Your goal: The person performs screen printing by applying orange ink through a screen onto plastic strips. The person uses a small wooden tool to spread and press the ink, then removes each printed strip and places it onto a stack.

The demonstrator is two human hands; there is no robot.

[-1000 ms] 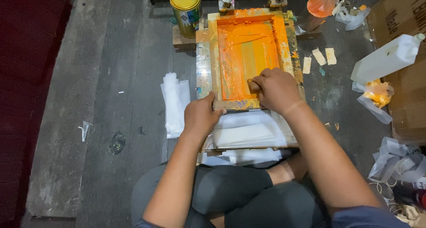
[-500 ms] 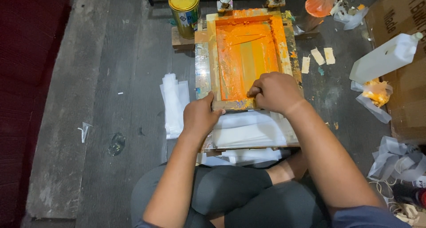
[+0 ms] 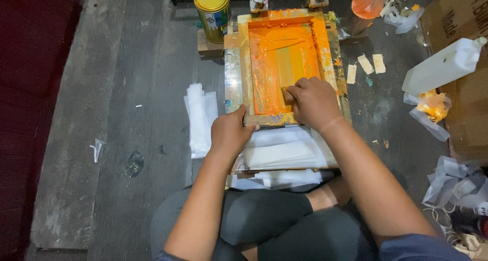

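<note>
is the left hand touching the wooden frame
Touching. The head view shows the left hand pressed on the near left corner of the frame, its thumb lying along the frame's bottom edge.

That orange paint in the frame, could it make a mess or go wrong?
Maybe. The right hand drags a squeegee through wet orange ink inside the printing frame, so ink could smear onto the fingers. The left hand only presses the frame's near corner; if it slips, the print might blur. The white plastic bags stacked beside the frame could catch drips.
</note>
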